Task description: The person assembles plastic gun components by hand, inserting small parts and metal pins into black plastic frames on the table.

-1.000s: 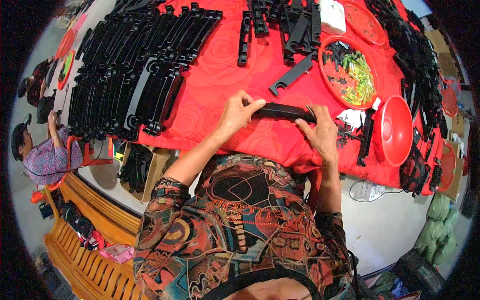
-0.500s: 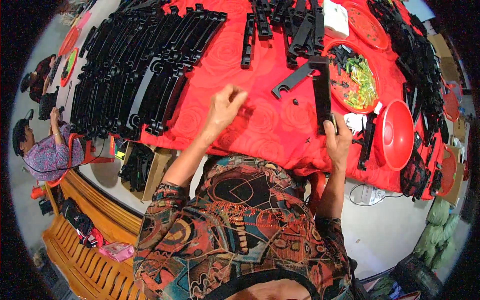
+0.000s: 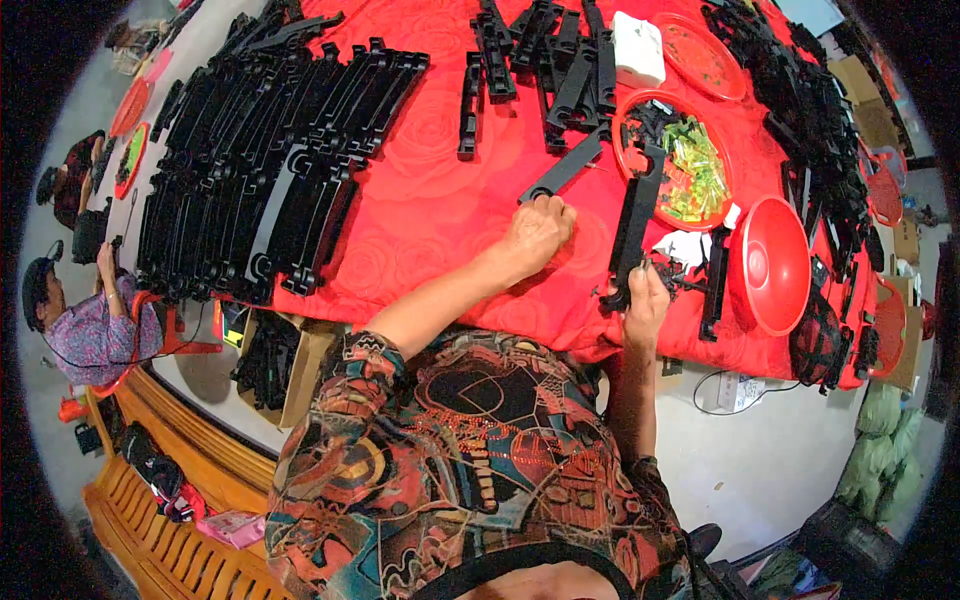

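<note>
My left hand (image 3: pixel 540 238) rests on the red cloth with its fingers curled together. Whatever lies under its fingertips is hidden. Just beyond it, a long black plastic part (image 3: pixel 566 168) with a hooked end lies slantwise. My right hand (image 3: pixel 647 305) grips the lower end of another long black plastic part (image 3: pixel 636 220), which stands out away from me. Something small and thin shows at its thumb tip, too small to name. Right of that part is a red tray (image 3: pixel 655 212) holding small black pieces and yellow-green sticks.
Rows of black parts (image 3: pixel 225 200) cover the table's left side. More black parts (image 3: pixel 575 70) lie at the far middle. A red bowl (image 3: pixel 775 265), a white tissue pack (image 3: pixel 638 48) and another red tray (image 3: pixel 735 85) are on the right. A person (image 3: pixel 95 310) sits at far left.
My left hand has moved right and down onto the cloth, where a small black piece lay. The part in my right hand has tilted and turned slightly. The whole view has shifted a little.
</note>
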Demonstrator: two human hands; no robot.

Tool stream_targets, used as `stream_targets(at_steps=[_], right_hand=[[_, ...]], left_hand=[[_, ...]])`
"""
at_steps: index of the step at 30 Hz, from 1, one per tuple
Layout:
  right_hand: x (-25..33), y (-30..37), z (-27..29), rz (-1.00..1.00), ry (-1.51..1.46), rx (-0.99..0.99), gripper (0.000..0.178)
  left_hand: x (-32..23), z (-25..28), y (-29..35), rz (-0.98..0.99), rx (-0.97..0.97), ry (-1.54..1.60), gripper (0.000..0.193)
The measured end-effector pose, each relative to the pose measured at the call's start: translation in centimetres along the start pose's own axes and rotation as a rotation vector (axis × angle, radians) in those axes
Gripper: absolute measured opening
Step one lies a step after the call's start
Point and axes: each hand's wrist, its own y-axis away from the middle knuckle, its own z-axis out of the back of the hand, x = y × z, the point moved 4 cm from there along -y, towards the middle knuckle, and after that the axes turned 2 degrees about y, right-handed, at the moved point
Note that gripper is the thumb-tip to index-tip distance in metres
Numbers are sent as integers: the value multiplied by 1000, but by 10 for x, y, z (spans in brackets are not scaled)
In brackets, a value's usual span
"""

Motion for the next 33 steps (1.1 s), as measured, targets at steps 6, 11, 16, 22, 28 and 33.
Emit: stream_targets(at_steps=[6,11,16,22,28,33], right_hand=[[-2,5,1,-75,-107,-33,23],[-13,4,-9,-110,-209,12,23],[-18,12,-25,-224,-123,80,25],[-25,17,-37,-260,-87,139,27],[-27,18,-34,-274,-58,92,21],[-28,22,-39,-238,-32,83,22]], left_hand=[[14,27,15,212,-195,840,17],[14,60,29,485,-21,1668,18],[5,74,36,445,66,2046,25],[11,68,35,546,79,2180,22],[49,55,28,725,226,1872,19],[98,65,-5,763,384,1492,26]])
